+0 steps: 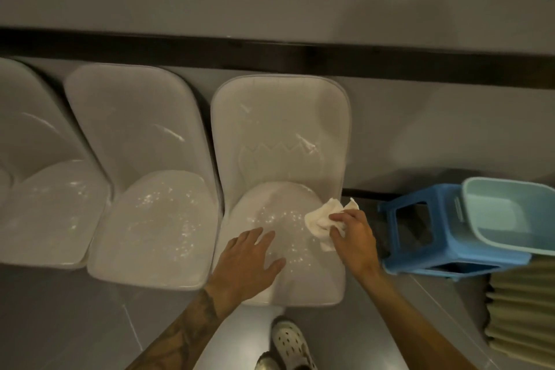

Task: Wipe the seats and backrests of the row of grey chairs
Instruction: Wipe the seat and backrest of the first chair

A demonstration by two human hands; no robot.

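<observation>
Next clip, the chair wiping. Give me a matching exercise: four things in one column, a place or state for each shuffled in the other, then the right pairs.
Things:
1. cloth
2. left hand
3. basin
4. stool

Places or states:
A. bright blue, beside the right-end chair
B. lies flat on that chair's seat
C. bunched in the grip of the right hand
D. pale blue, sits on top of the stool

Pairs: 1-C, 2-B, 3-D, 4-A
</observation>
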